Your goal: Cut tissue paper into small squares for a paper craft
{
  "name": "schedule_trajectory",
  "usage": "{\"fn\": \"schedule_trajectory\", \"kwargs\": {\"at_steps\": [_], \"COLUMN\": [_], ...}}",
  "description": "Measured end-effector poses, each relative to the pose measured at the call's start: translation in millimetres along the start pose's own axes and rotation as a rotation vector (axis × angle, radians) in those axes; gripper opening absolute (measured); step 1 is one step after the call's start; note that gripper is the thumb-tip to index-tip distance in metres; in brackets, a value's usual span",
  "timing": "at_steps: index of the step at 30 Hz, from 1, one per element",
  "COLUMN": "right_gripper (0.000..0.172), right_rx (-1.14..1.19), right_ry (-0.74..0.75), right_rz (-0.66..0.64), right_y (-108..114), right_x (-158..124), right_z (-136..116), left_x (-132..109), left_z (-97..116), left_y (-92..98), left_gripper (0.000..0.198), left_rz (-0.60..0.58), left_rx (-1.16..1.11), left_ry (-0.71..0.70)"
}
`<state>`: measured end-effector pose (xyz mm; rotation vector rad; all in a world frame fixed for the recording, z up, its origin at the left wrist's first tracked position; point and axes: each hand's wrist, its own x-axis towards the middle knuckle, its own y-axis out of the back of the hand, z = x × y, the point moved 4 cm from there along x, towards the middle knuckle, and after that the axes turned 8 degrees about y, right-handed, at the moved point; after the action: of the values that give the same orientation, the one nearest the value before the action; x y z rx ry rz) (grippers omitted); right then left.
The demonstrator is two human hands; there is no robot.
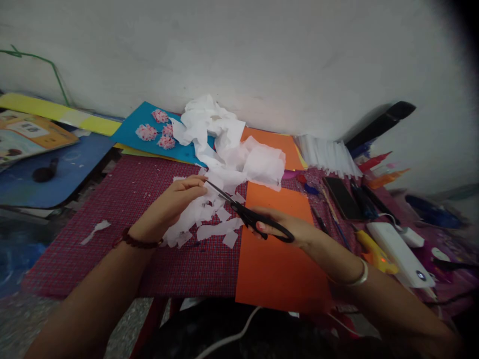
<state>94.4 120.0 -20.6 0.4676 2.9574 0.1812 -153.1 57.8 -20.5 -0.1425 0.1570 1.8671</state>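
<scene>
My left hand is closed on a piece of white tissue paper, holding it above the red checked cloth. My right hand grips black scissors, fingers through the handles, blades pointing left into the tissue at my left fingertips. Cut white scraps lie under the scissors. An orange paper sheet lies below my right hand.
A crumpled heap of white tissue sits behind, partly on a blue card with pink flowers. At the right lie a phone, a yellow glue gun, a white power bank and pleated white paper. The wall is close behind.
</scene>
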Motion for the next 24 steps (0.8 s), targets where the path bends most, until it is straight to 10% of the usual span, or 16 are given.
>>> {"fn": "schedule_trajectory", "kwargs": {"at_steps": [15,20,24], "right_gripper": [0.066,0.062,0.059], "right_rx": [-0.056,-0.005,0.026], "right_ry": [0.028,0.108,0.181], "right_rz": [-0.062,-0.125,-0.110], "right_y": [-1,1,7], "right_x": [-1,-2,-4], "right_z": [-4,-3,1], "left_x": [-2,-3,-4], "left_z": [7,21,20], "left_y": [12.3,10.1,2.1], "left_gripper": [0.008,0.043,0.013], "left_rz": [0.035,0.127,0.071], "left_rx": [0.238,0.367,0.334], "left_ry": [-0.063,-0.187,-0.254]}}
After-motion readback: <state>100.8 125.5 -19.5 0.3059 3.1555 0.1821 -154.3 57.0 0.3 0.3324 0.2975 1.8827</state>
